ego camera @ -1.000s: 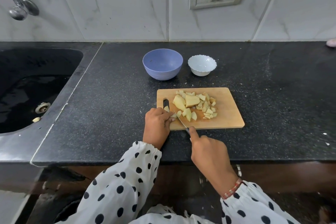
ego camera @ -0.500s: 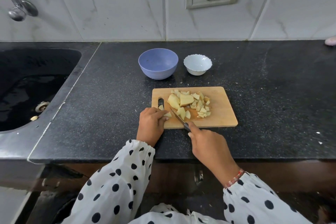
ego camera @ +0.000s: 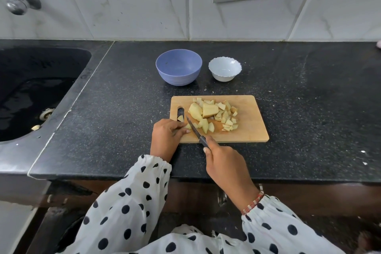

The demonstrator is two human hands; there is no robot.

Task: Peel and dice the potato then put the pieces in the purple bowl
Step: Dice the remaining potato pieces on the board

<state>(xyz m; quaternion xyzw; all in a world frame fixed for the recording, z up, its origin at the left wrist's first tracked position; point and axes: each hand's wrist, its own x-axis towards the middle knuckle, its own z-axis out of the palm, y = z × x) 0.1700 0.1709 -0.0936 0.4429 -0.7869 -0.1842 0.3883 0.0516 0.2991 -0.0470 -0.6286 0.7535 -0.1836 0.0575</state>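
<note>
Item 1, containers. Round purple plastic bowl (ego camera: 178,67): stands on the black speckled stone counter (ego camera: 299,109) just beyond the far left corner of your rectangular wooden cutting board (ego camera: 250,128); nothing shows inside it but a small dark speck on the inner wall. Small white scalloped-rim bowl (ego camera: 225,68): just right of the purple bowl, beyond the board's far edge, apart from it; nothing visible inside.

Item 2, task thing. Peeled pale-yellow potato (ego camera: 212,116): all of it lies on the board, left of the board's centre. Two large chunks lie side by side towards the far side; a heap of small diced cubes spreads to their right; several medium wedges lie nearer you. One small piece (ego camera: 180,118) sits at the board's slotted handle hole. None is in either bowl.

Item 3, hands. Your left hand (ego camera: 168,135): rests on the board's near left corner, fingers curled, the fingertips pinching a small potato piece (ego camera: 188,126) against the board just left of the blade. Your right hand (ego camera: 223,163): at the board's near edge, closed round the dark handle of a small steel-bladed kitchen knife (ego camera: 194,130), forefinger laid along the top. The blade slants away to the left, its tip near the handle hole, its edge down beside the held piece.
</note>
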